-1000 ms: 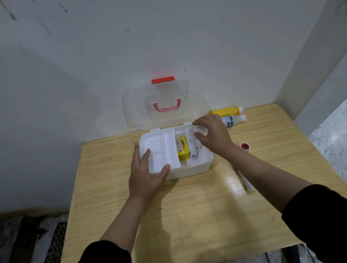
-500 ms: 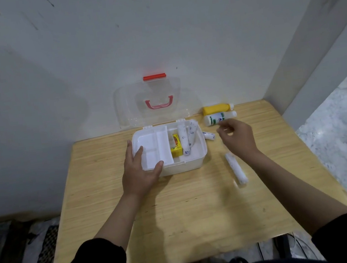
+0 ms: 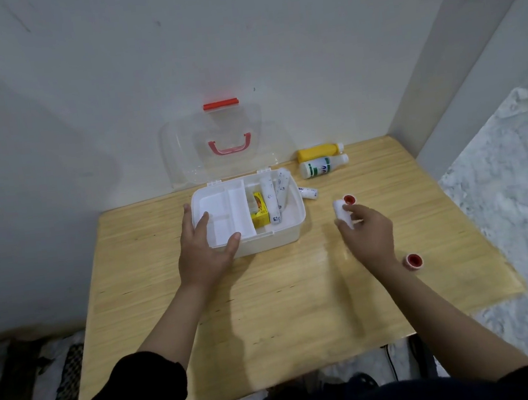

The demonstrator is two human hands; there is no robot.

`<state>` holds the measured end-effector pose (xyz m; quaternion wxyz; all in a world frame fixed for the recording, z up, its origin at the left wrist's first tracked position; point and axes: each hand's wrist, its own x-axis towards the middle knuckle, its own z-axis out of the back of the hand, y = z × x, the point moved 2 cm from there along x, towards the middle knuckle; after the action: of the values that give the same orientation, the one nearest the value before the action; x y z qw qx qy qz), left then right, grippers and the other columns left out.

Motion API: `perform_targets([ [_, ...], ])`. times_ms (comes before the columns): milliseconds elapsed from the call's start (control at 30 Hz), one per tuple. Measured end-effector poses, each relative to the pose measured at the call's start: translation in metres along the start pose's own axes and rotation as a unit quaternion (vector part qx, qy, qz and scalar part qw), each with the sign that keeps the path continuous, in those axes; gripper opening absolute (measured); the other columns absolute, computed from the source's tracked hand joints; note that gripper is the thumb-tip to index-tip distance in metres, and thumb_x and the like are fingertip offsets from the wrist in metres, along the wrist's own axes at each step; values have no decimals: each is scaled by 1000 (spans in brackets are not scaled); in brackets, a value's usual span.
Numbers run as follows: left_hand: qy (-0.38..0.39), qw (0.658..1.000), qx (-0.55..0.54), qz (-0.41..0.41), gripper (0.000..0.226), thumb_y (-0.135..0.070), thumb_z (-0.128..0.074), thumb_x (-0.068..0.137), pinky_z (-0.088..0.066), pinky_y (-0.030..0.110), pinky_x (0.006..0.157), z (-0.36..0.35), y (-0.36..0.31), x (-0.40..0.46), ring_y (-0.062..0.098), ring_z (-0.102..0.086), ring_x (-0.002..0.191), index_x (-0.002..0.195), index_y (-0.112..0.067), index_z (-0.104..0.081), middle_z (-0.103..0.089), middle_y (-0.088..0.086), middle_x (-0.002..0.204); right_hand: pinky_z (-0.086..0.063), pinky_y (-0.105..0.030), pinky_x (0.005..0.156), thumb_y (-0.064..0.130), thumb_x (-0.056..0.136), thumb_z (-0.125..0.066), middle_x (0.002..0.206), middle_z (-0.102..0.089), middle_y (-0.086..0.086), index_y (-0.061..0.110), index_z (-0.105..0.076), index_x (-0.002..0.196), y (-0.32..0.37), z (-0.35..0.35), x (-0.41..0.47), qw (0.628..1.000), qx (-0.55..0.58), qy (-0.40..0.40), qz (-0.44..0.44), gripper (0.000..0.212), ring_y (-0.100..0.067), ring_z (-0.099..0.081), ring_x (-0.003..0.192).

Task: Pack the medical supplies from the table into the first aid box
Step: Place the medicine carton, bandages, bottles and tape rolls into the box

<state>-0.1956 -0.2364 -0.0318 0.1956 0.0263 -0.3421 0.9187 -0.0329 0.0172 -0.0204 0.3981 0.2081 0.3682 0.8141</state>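
Note:
The white first aid box stands open near the table's back, its clear lid leaning on the wall. Inside lie a white tray, a yellow carton and two white bandage rolls. My left hand rests on the box's front left corner, fingers spread on the tray. My right hand grips a white bandage roll on the table right of the box. A small roll, two red-cored tape rolls, a white bottle and a yellow bottle lie on the table.
The wooden table sits in a wall corner; its right edge drops to a pale marble floor. A dark mat lies on the floor at the left.
My right hand left the box, moved right and down across the table, and closed on the bandage roll lying there. My left hand stayed on the box.

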Motion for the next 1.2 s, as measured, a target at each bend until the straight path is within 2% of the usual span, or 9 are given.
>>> perform_targets([
  [100, 7, 1000, -1, -1, 80, -56, -67, 73, -41, 39, 99, 1, 0, 1, 22, -20, 144, 137, -14, -44, -10, -1, 160, -42, -6, 66, 25, 79, -72, 97, -70, 3, 17, -68, 109, 45, 9, -2, 995, 99, -23, 8, 31, -1, -60, 74],
  [167, 18, 1000, 2, 0, 83, -54, -67, 76, -38, 41, 103, 1, 1, 2, 22, -16, 145, 143, -15, -37, -7, -1, 160, -42, 0, 59, 25, 78, -73, 91, -68, 6, 18, -69, 108, 78, 4, -3, 989, 148, -5, 29, 31, 6, -59, 68],
  [233, 37, 999, -7, -5, 89, -55, -64, 79, -32, 39, 107, 3, 2, 1, 20, -11, 147, 148, -15, -25, -2, -2, 161, -44, -4, 58, 25, 77, -75, 86, -68, 4, 18, -69, 106, 105, -12, -5, 985, 163, 41, 47, 30, 6, -60, 66],
  [333, 64, 997, -26, -20, 95, -54, -61, 82, -22, 34, 112, 7, 3, 1, 17, -5, 147, 151, -12, -11, 2, 0, 161, -47, -18, 67, 29, 76, -74, 80, -66, 2, 16, -69, 105, 131, -49, -8, 984, 104, 129, 61, 31, -6, -62, 72],
  [433, 89, 996, -16, -21, 97, -55, -58, 83, -19, 31, 111, 10, 4, 3, 15, -3, 147, 151, -11, -4, 6, -2, 161, -50, -26, 76, 29, 76, -73, 85, -70, -4, 12, -67, 106, 143, -79, -2, 983, 59, 163, 65, 35, -16, -66, 83],
  [567, 105, 994, -15, -10, 101, -58, -58, 81, -18, 29, 110, 12, 5, 2, 12, -1, 147, 152, -12, -2, 10, -5, 160, -52, -31, 82, 29, 78, -70, 99, -71, -8, 11, -64, 108, 147, -102, 8, 984, -4, 153, 86, 35, -22, -66, 95],
  [833, 99, 995, -10, -4, 104, -63, -57, 77, -21, 28, 110, 13, 1, 1, 10, -2, 147, 151, -12, -5, 7, -6, 160, -51, -41, 82, 41, 79, -66, 100, -66, -8, 13, -65, 101, 144, -118, 14, 972, -102, 144, 158, 35, -25, -62, 94],
  [1067, 81, 997, -7, 0, 102, -61, -58, 78, -21, 24, 106, 11, -2, 1, 8, -1, 147, 151, -10, -8, 5, -5, 160, -53, -37, 79, 39, 82, -65, 98, -66, -6, 14, -68, 100, 126, -112, 18, 972, -54, 150, 170, 31, -20, -64, 87],
  [1200, 80, 997, 2, -3, 102, -61, -59, 78, -22, 27, 108, 11, -2, 1, 10, -3, 147, 151, -10, -9, 4, -5, 161, -49, -32, 74, 27, 84, -63, 89, -67, -7, 10, -69, 97, 120, -91, 27, 972, -6, 91, 216, 22, -18, -61, 83],
])
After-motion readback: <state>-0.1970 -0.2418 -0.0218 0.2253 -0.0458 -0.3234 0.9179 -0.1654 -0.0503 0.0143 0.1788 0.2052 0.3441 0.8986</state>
